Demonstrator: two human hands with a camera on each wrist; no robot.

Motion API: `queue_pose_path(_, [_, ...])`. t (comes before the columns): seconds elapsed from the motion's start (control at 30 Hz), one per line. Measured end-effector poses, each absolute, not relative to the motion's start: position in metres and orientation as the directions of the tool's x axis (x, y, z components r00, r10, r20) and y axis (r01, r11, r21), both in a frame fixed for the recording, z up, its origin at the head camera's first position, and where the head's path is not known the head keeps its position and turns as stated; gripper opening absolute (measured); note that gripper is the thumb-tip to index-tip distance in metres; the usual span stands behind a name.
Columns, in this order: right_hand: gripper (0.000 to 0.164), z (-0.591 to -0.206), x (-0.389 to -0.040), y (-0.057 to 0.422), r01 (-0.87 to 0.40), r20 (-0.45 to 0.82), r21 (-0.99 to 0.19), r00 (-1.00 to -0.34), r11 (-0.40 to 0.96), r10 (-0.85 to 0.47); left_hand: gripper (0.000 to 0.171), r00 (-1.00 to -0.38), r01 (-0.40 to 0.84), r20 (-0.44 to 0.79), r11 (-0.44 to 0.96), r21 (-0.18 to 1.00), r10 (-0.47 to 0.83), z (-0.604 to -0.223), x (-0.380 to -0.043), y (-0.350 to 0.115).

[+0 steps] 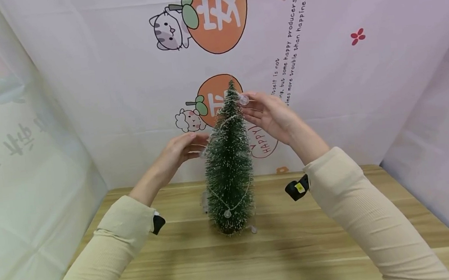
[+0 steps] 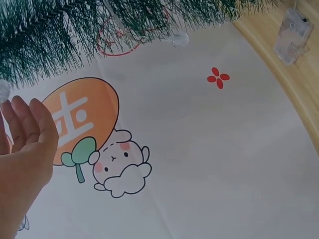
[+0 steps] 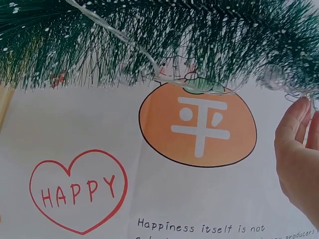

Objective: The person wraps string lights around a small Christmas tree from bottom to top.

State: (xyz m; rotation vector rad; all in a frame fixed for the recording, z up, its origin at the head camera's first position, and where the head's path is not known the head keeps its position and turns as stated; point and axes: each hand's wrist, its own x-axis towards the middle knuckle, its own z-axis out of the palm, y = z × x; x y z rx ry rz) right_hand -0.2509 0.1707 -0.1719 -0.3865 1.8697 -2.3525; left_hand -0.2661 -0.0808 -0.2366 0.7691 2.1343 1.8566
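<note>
A small green artificial Christmas tree [image 1: 229,166] with white-speckled bristles stands upright on the table. A thin string of lights [image 3: 117,35] with clear round bulbs winds around it. Near the treetop, my right hand [image 1: 271,115] pinches the light wire between thumb and fingers, beside a clear bulb [image 1: 243,98]. On the opposite side, about mid-height and above, my left hand [image 1: 183,152] has its fingers loosely extended toward the bristles. A bulb [image 2: 4,90] lies right at its fingertips in the left wrist view. Another bulb [image 1: 227,213] hangs low on the front.
A clear plastic box [image 2: 293,37] on the wire sits behind the tree's lower left. One loose bulb [image 1: 254,229] lies by the base on the wooden table [image 1: 188,269]. A printed white cloth [image 1: 121,78] rises behind, with cloth at both sides.
</note>
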Motion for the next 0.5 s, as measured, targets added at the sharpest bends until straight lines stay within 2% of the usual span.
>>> queue_pose_path(0.17, [0.021, -0.176, -0.253, 0.175, -0.073, 0.131, -0.968, -0.964, -0.241, -0.232, 0.047, -0.862, 0.238, 0.167, 0.09, 0.967, 0.478, -0.234, -0.268, -0.082])
queue_pose_path(0.4, [0.024, -0.185, -0.256, 0.19, -0.072, 0.088, -0.991, -0.987, -0.115, -0.137, 0.045, -0.908, 0.213, 0.15, 0.124, 0.969, 0.391, -0.232, -0.272, -0.086])
queue_pose_path(0.5, [0.032, -0.192, -0.257, 0.199, -0.069, 0.072, -0.997, -0.995, -0.045, -0.064, 0.043, -0.945, 0.168, 0.112, 0.161, 0.973, 0.308, -0.233, -0.276, -0.087])
